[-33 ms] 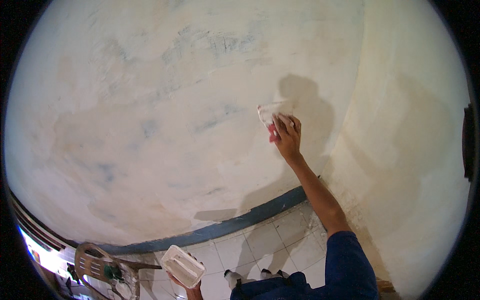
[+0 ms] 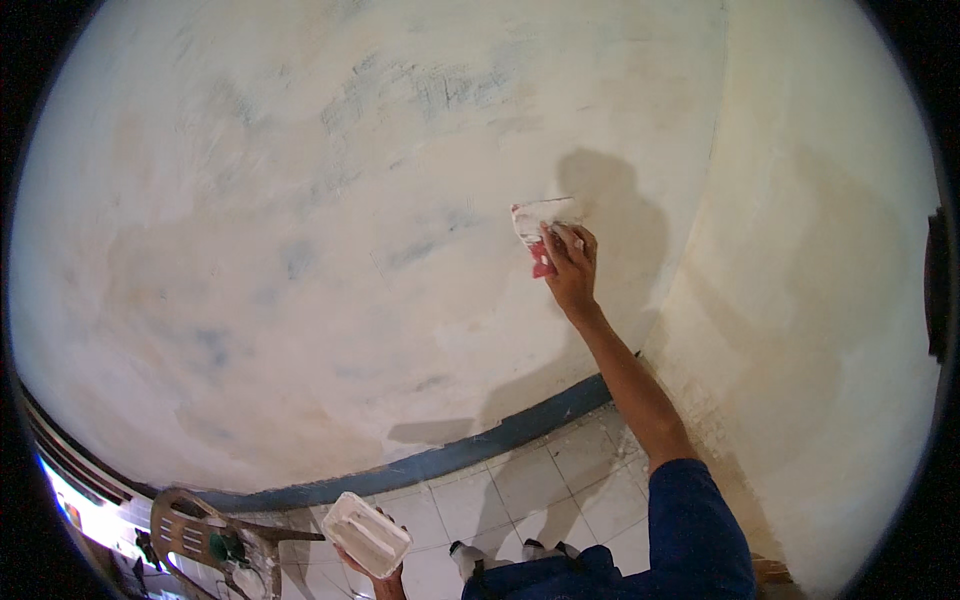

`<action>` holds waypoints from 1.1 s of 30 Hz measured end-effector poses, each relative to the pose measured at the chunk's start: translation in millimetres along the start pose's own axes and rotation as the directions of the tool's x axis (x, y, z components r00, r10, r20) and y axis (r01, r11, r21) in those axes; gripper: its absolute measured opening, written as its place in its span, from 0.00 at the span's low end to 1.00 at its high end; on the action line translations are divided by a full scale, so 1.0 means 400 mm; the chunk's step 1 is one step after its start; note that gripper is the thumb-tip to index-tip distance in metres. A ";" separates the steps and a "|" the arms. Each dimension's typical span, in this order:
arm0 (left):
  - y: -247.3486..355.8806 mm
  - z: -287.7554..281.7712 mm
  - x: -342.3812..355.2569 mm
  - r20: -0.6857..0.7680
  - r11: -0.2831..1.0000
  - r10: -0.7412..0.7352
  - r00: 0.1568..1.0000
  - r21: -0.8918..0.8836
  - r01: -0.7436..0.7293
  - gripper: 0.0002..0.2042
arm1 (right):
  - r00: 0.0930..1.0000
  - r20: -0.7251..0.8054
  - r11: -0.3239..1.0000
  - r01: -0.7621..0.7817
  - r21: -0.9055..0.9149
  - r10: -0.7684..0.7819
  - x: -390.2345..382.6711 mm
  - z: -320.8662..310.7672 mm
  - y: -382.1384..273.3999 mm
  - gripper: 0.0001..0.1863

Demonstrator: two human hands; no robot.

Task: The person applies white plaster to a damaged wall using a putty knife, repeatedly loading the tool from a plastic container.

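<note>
My right hand (image 2: 571,262) is raised against the wall (image 2: 380,330), its fingers closed round a putty scraper (image 2: 541,222). The scraper is red where it shows below, and its broad blade, coated in white paste, lies at the wall surface. Low in the picture, my left hand (image 2: 385,578) grips a white rectangular tray (image 2: 368,535) from below and behind; several fingertips show along its right edge. Whitish paste coats the tray's inside. Pale filler covers much of the wall, with bluish-grey patches showing through.
A second wall (image 2: 800,300) meets this one in a corner at the right. Along the wall's foot runs a blue-grey skirting band (image 2: 430,462) above white floor tiles (image 2: 530,490). A brown plastic chair (image 2: 185,525) with things on it stands at the lower left.
My right hand and the scraper have shifted slightly up and to the left along the wall. My left hand and the tray have hardly moved.
</note>
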State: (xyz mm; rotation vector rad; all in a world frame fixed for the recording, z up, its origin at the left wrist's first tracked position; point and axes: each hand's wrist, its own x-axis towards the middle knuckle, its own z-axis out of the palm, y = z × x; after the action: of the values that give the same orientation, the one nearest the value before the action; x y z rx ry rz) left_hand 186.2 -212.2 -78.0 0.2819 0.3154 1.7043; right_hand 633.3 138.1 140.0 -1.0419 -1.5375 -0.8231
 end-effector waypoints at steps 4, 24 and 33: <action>0.002 0.016 0.013 0.004 0.999 0.009 1.000 0.050 -0.009 0.38 | 0.997 0.078 0.993 0.003 -0.119 0.006 -0.137 0.090 0.043 0.32; 0.002 0.010 -0.012 -0.104 0.999 0.016 0.994 -0.046 -0.021 0.37 | 0.996 0.090 0.997 0.024 -0.076 -0.018 0.175 -0.077 -0.001 0.31; 0.008 0.038 -0.005 -0.036 0.998 0.023 0.999 0.054 -0.021 0.37 | 0.970 0.237 0.992 -0.084 0.091 0.061 -0.245 -0.049 -0.017 0.33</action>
State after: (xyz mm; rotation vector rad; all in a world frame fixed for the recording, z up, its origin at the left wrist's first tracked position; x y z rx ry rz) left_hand 189.0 -214.0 -62.8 0.2947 0.3865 1.7265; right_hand 640.8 98.6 48.4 -1.1453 -1.7092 -0.5816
